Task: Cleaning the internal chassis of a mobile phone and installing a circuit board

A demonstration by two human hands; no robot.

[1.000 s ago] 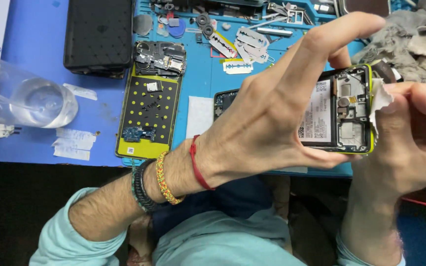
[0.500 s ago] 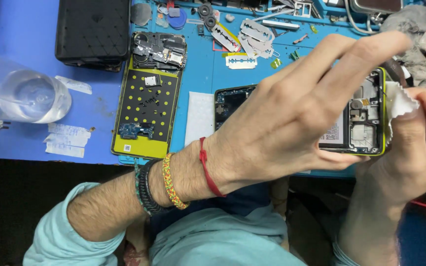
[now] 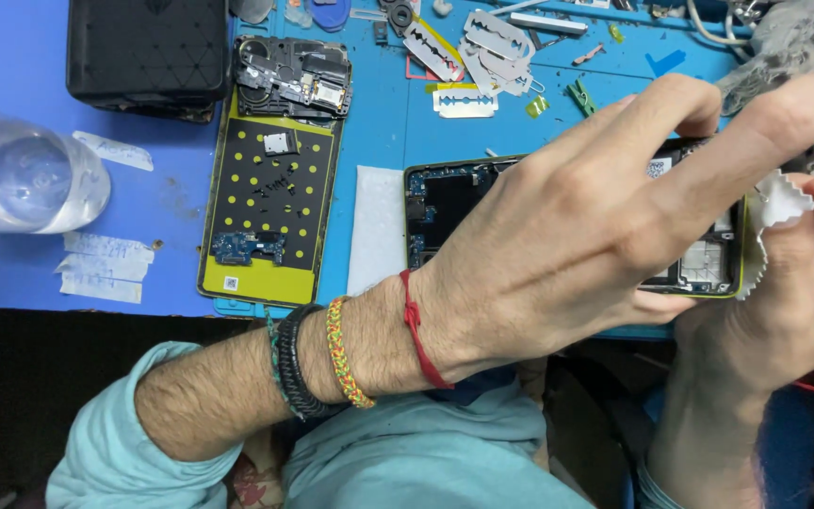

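An opened phone (image 3: 454, 203) with a yellow-green frame and bare circuit boards lies lengthwise just above the blue mat (image 3: 379, 132). My left hand (image 3: 577, 236) reaches across from the lower left and grips it over the middle and right part, fingers spread along the far edge. My right hand (image 3: 784, 311) holds a small white tissue (image 3: 784, 200) pinched against the phone's right end. The phone's middle is hidden under my left hand.
A yellow back cover (image 3: 270, 217) with black dotted sheet and small boards lies left of the phone, beside a white pad (image 3: 376, 226). Further off are a black case (image 3: 148, 52), a clear glass (image 3: 25, 184), razor blades (image 3: 468, 102), paper strips (image 3: 101, 269) and a grey cloth (image 3: 803, 42).
My left hand has slid toward the phone's right end, uncovering its left part. The tissue stays pressed at the right end.
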